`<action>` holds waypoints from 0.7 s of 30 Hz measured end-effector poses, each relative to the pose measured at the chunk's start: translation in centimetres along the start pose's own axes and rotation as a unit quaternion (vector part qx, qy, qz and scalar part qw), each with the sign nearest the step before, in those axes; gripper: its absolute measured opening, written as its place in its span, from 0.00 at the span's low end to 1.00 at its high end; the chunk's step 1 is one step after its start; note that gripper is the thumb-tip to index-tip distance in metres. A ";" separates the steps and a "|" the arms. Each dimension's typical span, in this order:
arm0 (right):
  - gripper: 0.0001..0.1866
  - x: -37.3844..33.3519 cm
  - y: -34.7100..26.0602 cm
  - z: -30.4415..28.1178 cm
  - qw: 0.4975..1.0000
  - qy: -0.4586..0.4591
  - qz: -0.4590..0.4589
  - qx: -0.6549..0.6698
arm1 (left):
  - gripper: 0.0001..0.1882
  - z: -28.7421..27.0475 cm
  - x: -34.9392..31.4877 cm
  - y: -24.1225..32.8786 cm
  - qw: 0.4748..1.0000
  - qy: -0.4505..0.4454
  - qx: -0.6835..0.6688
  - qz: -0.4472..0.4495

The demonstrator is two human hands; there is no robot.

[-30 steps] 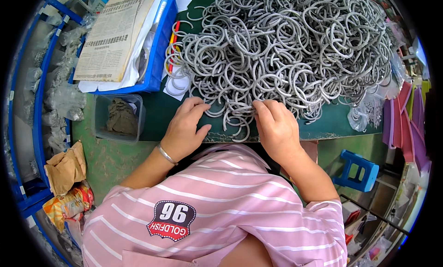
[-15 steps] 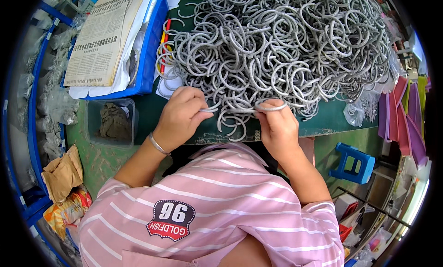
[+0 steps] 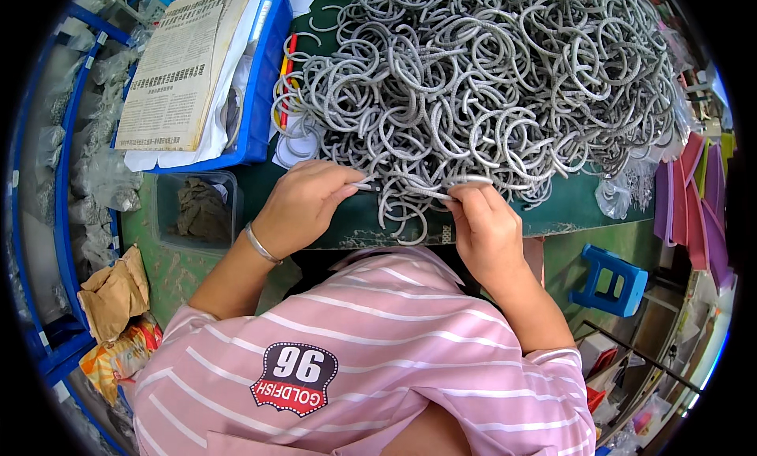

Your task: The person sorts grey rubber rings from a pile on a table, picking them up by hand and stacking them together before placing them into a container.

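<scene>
The left grip (image 3: 303, 205) pinches a grey piece (image 3: 362, 185), mostly hidden by fingers; the right grip (image 3: 489, 229) pinches a curved ring (image 3: 471, 179). Beyond both, the pile (image 3: 505, 77) is cut off above.

A workshop: a heap of grey curved pieces (image 3: 505, 77) covers much of a green surface (image 3: 572, 209), blue racks (image 3: 65, 172) at left hold many clear bags (image 3: 98, 156), and 1 blue stool (image 3: 629, 290) stands nearby.

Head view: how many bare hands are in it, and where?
2. The left hand is at the near-left edge of the heap of curved grey rods, pinching one; the right hand is at the heap's near edge, also gripping one. Neither hand is hidden.
</scene>
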State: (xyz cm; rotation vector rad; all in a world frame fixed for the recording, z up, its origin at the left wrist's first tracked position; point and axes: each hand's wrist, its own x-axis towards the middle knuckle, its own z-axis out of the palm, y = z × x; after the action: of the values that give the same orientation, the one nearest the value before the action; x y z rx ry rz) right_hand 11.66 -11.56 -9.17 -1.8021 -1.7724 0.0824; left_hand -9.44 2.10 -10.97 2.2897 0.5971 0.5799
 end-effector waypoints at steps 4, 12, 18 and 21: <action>0.10 -0.6 -0.3 -0.3 0.993 -0.106 0.004 -0.054 | 0.05 0.2 0.0 0.9 0.993 0.109 0.046 0.023; 0.11 -0.6 0.9 0.1 0.991 0.016 0.015 0.129 | 0.05 0.4 -1.0 1.1 0.968 0.217 -0.108 -0.060; 0.11 -2.0 0.2 0.6 0.995 -0.021 -0.027 0.091 | 0.12 -0.4 -1.2 0.3 0.993 0.052 -0.055 -0.092; 0.10 -1.3 0.6 0.8 0.996 0.035 -0.019 0.080 | 0.15 0.3 -1.6 0.2 0.999 -0.035 0.036 -0.005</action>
State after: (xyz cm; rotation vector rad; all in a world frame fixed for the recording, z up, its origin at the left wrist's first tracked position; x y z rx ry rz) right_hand 11.69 -12.40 -10.52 -1.6365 -1.7002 0.1400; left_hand -10.47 0.93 -11.45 2.3628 0.6056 0.4786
